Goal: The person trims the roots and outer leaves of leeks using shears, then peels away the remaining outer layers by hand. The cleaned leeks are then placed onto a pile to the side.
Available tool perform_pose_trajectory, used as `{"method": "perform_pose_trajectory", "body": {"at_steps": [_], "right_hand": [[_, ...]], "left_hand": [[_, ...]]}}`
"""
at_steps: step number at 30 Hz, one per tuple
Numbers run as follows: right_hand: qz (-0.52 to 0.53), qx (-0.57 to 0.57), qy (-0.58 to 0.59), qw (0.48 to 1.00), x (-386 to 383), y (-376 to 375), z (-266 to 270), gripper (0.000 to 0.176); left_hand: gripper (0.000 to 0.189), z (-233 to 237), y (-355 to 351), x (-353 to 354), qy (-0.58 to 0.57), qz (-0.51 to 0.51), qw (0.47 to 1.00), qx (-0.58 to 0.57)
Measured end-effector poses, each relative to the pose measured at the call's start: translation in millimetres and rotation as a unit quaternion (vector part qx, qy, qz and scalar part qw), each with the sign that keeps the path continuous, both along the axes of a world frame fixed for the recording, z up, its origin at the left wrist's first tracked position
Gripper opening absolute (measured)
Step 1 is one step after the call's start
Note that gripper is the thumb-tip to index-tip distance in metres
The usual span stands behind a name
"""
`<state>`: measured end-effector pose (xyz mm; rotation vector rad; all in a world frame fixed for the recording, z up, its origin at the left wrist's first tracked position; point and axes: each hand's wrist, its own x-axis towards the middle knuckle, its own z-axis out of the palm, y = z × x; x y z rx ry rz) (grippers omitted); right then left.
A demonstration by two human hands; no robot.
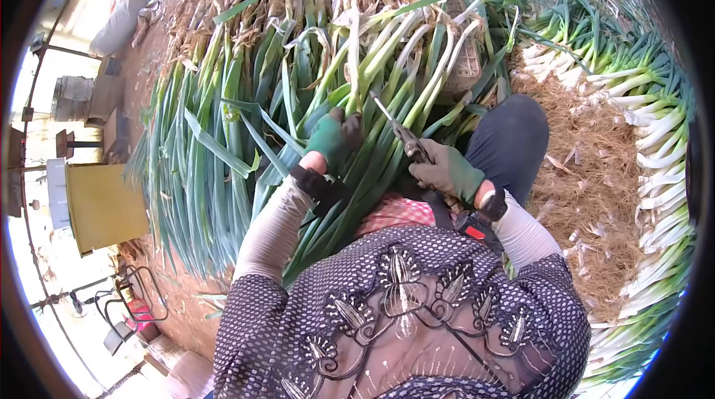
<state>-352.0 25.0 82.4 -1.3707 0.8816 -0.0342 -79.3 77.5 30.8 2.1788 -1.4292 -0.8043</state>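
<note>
A large heap of leeks [216, 131] lies before me, its long green leaves towards me and its dry, brownish ends at the far side. My left hand [333, 138], in a green and dark glove, is closed around leek leaves in the middle of the heap. My right hand [447, 171], gloved too, grips the handle of a knife [398, 128]. The knife's thin blade points up and left, close to the pale leek stalks, to the right of my left hand.
On the right, cleaned leeks [659, 153] lie in a curved row around a pile of root trimmings [588, 198]. A plastic crate [465, 64] shows behind the heap. At the left stand a yellow container [108, 205], a metal-framed chair [134, 309] and a white sack [118, 19].
</note>
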Motion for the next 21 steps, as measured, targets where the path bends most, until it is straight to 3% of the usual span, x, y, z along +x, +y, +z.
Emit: {"method": "perform_pose_trajectory", "body": {"at_steps": [3, 4, 7, 10, 13, 16, 19, 21], "right_hand": [[0.018, -0.016, -0.003, 1.0, 0, 8, 13, 0.033], [0.01, 0.024, -0.008, 1.0, 3, 9, 17, 0.033], [0.045, -0.031, 0.001, 0.998, 10, 8, 12, 0.034], [0.078, -0.106, 0.033, 0.991, 16, 8, 22, 0.037], [0.086, -0.151, 0.024, 0.984, 16, 13, 24, 0.046], [0.091, -0.166, 0.052, 0.981, 16, 8, 12, 0.04], [0.069, -0.136, 0.073, 0.986, 28, -10, 2, 0.041], [0.05, -0.121, 0.052, 0.99, 42, -32, -26, 0.04]], "left_hand": [[0.034, -20, 6, 12, 0.123, 0.064, 0.99, -0.027], [0.034, -13, 6, 9, 0.188, 0.113, 0.975, -0.021], [0.034, 7, 6, 4, 0.259, 0.12, 0.958, -0.004], [0.034, -10, 6, 15, 0.184, 0.126, 0.975, -0.005], [0.045, -9, 5, 13, 0.165, 0.121, 0.979, -0.012], [0.047, 6, 5, 6, 0.187, 0.118, 0.974, 0.041], [0.047, -23, 8, 8, 0.22, 0.126, 0.967, 0.024], [0.046, -10, 10, -2, 0.18, 0.109, 0.977, 0.039]]}}
